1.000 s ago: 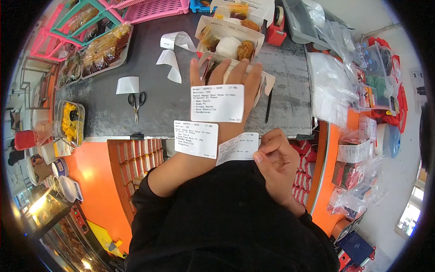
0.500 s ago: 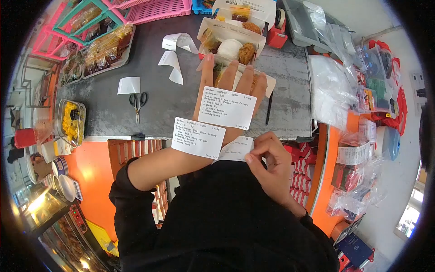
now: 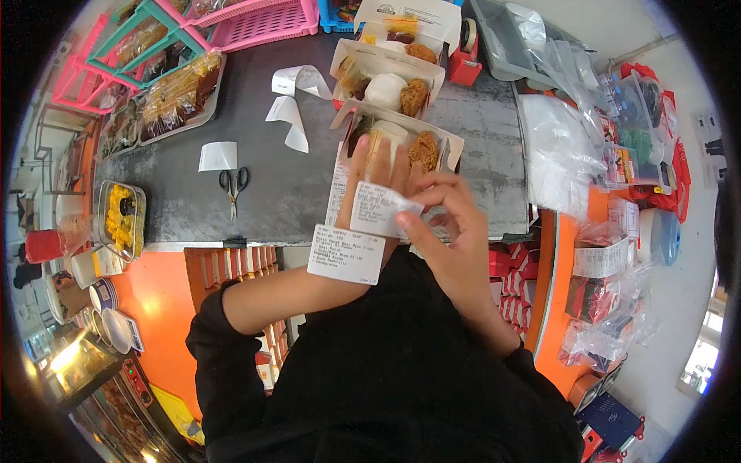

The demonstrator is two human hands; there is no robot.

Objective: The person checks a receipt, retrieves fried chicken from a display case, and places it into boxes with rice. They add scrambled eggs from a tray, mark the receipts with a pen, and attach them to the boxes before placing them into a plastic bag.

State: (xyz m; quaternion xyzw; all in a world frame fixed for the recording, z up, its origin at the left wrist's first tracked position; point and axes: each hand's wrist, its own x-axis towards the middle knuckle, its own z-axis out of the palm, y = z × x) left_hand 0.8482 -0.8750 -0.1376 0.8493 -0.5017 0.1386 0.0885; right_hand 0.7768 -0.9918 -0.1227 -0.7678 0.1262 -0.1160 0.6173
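1. Dark worktop (image 3: 270, 181), beyond the hands; scissors (image 3: 233, 202) to their left.
2. Left hand (image 3: 378, 171): fingers spread, ungripping; wrist label (image 3: 344, 256) attached.
3. Right hand (image 3: 457, 245): pinching corner of back-of-hand label (image 3: 377, 210), partly lifted.
4. Food boxes (image 3: 449, 140), beyond fingertips: filled, uncovered.

Surface (image 3: 266, 181) has free room L of the food boxes, btwn scissors (image 3: 233, 193) and box row; curled paper strip (image 3: 287, 116) lies farther back there. Straight ahead, nearest box (image 3: 448, 143) w/ raised flaps blocks; tape dispenser (image 3: 465, 62) stands R of the far boxes.
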